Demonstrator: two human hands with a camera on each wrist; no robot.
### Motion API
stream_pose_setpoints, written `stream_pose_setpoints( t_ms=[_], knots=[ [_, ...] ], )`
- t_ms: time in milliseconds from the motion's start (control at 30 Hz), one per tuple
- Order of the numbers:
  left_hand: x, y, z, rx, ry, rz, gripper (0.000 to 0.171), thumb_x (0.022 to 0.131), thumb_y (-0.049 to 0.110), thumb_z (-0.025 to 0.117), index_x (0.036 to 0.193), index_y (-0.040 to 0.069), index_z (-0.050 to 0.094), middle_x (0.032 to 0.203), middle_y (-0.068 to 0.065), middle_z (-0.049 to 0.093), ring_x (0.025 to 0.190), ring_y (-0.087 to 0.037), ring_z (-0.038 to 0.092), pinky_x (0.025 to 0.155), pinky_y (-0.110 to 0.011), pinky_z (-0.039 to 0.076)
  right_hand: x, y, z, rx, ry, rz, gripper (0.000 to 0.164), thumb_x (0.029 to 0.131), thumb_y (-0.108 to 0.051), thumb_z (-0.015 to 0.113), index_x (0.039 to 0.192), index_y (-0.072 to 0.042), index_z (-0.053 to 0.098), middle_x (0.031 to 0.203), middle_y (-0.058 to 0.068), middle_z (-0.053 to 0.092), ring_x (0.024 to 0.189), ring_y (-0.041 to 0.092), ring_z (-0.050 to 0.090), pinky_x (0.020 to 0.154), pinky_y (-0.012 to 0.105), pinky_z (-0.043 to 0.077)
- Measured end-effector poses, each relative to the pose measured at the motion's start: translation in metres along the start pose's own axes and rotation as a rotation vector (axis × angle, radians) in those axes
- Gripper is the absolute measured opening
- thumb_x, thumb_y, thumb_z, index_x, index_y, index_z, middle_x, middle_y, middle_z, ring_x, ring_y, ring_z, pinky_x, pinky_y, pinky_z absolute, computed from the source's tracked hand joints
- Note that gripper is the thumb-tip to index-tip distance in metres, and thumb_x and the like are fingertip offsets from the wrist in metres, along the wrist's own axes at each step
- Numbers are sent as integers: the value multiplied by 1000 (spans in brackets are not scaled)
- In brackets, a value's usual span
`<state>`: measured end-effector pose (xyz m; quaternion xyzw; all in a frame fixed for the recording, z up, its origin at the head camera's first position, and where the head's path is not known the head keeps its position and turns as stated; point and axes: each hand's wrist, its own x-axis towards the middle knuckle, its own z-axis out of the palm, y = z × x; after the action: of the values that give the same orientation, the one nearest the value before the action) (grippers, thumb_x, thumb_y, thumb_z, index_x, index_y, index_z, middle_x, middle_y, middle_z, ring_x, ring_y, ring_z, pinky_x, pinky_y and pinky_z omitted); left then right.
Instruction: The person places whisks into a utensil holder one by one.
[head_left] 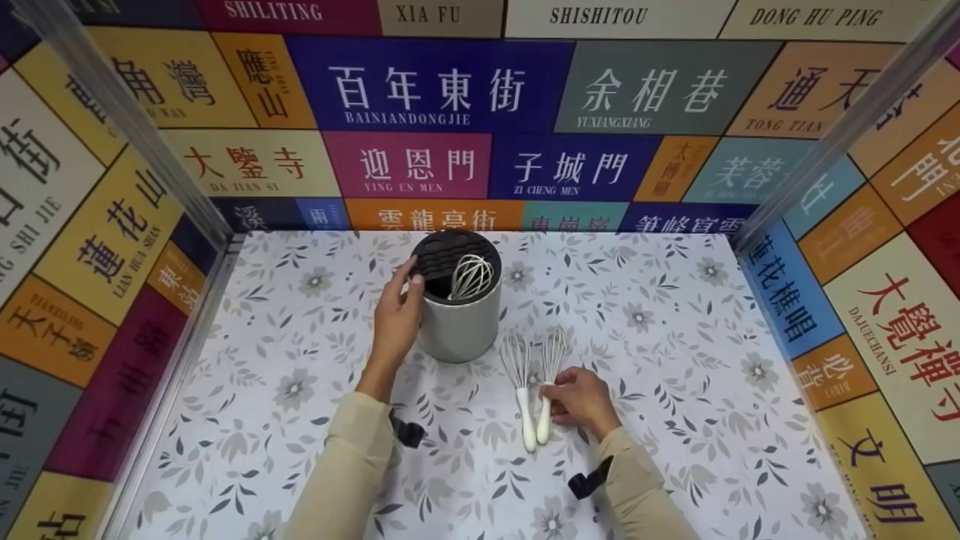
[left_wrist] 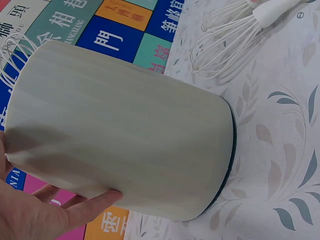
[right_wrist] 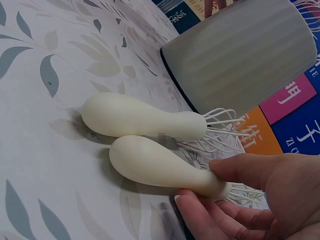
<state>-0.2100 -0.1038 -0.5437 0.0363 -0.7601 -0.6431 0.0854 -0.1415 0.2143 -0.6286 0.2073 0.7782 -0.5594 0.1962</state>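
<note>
A grey cylindrical utensil holder (head_left: pixel 461 330) with a black slotted top stands upright on the table. One whisk (head_left: pixel 472 276) is in it, its wire loops sticking out above the top. My left hand (head_left: pixel 396 319) grips the holder's left side near the rim; in the left wrist view the fingers (left_wrist: pixel 95 206) lie along its wall. Two white-handled whisks lie side by side, wires pointing toward the holder. My right hand (head_left: pixel 585 397) pinches the right whisk (right_wrist: pixel 157 162) at the neck of its handle, between thumb and fingers. The left whisk (right_wrist: pixel 142 117) lies right beside it, untouched.
The tabletop (head_left: pixel 675 390) has a white cover with grey flowers and leaves. Colourful panels with printed characters (head_left: pixel 427 86) stand behind it and on both sides. Clear corner strips (head_left: pixel 825 135) run up where the panels meet.
</note>
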Motion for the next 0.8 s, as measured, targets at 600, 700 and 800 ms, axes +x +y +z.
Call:
stream_pose_setpoints(
  t_ms=[600, 700, 800],
  knots=[
    [0, -1, 0, 1, -3, 8, 45, 107, 44, 51, 151, 35, 51, 154, -10, 46, 135, -32, 55, 93, -42, 53, -1, -6, -5, 144, -118, -15, 37, 91, -17, 77, 120, -3, 59, 89, 11, 73, 68, 21, 71, 63, 41, 62],
    [0, 0, 0, 1, -2, 3, 45, 107, 45, 51, 150, 36, 51, 153, -10, 46, 134, -32, 56, 92, -43, 54, 0, -10, -6, 142, -118, -32, 34, 91, -17, 76, 118, -4, 60, 89, 11, 74, 70, 21, 72, 64, 41, 62],
    [0, 0, 0, 10, 1, -3, 44, 107, 45, 51, 150, 36, 51, 153, -9, 46, 134, -32, 56, 96, -44, 53, 1, -14, -8, 131, -108, -55, 34, 90, -19, 77, 117, -5, 61, 88, 11, 74, 71, 22, 73, 64, 39, 62]
  ],
)
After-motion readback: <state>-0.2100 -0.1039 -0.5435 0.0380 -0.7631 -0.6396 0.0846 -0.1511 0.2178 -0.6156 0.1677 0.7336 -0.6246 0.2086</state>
